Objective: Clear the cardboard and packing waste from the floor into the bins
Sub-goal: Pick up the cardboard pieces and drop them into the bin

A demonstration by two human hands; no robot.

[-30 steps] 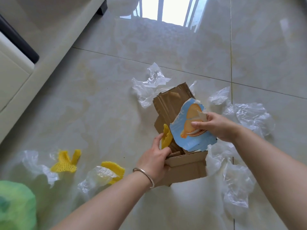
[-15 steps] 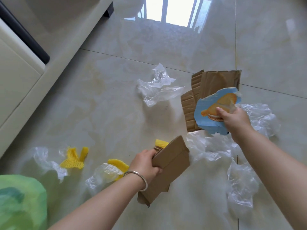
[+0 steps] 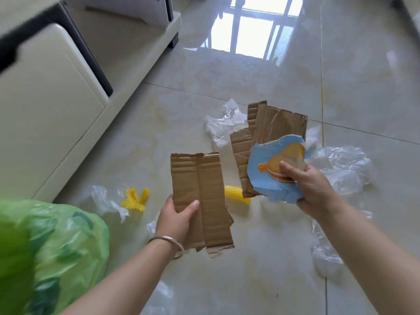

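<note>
My left hand [image 3: 176,220] grips a folded brown cardboard piece [image 3: 204,196], held upright above the floor. My right hand [image 3: 311,189] holds a stack of torn cardboard [image 3: 272,128] with a blue printed piece [image 3: 268,169] showing a biscuit picture on top. A bin lined with a green bag [image 3: 45,253] stands at the lower left, just left of my left arm. Yellow foam netting [image 3: 135,198] lies on the floor between the bin and the cardboard. Another yellow net [image 3: 236,194] shows partly behind the held pieces.
Crumpled clear plastic lies on the tiles at the centre [image 3: 223,123], the right [image 3: 343,167], the lower right [image 3: 325,251] and near the bin [image 3: 102,201]. A cream cabinet [image 3: 52,98] runs along the left. Glossy floor [image 3: 250,71] stretches ahead.
Both hands have lifted the cardboard off the floor and apart. My left hand turned its piece upright. The view has tilted up, and the green-lined bin now fills more of the lower left.
</note>
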